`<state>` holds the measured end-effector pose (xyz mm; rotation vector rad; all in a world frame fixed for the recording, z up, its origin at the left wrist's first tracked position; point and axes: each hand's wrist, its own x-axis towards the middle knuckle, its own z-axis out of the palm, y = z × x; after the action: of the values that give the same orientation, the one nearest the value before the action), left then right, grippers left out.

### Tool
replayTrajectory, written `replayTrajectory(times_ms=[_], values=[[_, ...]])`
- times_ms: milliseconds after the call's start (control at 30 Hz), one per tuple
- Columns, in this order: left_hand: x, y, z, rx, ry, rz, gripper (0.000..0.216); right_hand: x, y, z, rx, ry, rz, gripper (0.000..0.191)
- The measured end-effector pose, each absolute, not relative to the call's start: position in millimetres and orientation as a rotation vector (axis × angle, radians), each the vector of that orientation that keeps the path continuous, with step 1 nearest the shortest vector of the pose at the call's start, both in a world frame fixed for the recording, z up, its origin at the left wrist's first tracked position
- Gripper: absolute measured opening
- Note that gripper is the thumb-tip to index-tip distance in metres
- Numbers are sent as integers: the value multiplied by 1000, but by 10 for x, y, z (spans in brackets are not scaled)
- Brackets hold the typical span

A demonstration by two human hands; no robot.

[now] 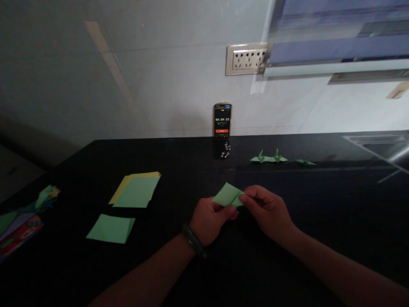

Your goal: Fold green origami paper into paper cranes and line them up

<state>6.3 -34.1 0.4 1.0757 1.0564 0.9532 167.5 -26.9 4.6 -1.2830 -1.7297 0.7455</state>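
A small folded sheet of green paper (pixel 227 194) is held above the dark counter between both hands. My left hand (pixel 212 217), with a dark bangle on its wrist, grips the paper's lower left, the thumb lying across its bottom edge. At the right corner my right hand (pixel 266 209) pinches the paper between thumb and fingers. A diagonal crease or flap edge shows near that corner. Behind the hands, to the right, folded green paper cranes (pixel 268 158) stand in a row, with another flatter folded green piece (pixel 305 162) beside them.
Left of my hands lie a stack of green and yellow paper (pixel 136 192) and a creased green sheet (pixel 111 229). A phone (pixel 222 120) showing a timer leans on the wall. A colourful packet (pixel 21 232) sits far left; a sink edge (pixel 377 147) is far right.
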Motion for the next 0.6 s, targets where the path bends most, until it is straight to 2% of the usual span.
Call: replayTrajectory(times_ms=[600], values=[[82, -338, 36, 1025, 1091, 874, 13, 1640, -255, 33, -1329, -1481, 910, 17]])
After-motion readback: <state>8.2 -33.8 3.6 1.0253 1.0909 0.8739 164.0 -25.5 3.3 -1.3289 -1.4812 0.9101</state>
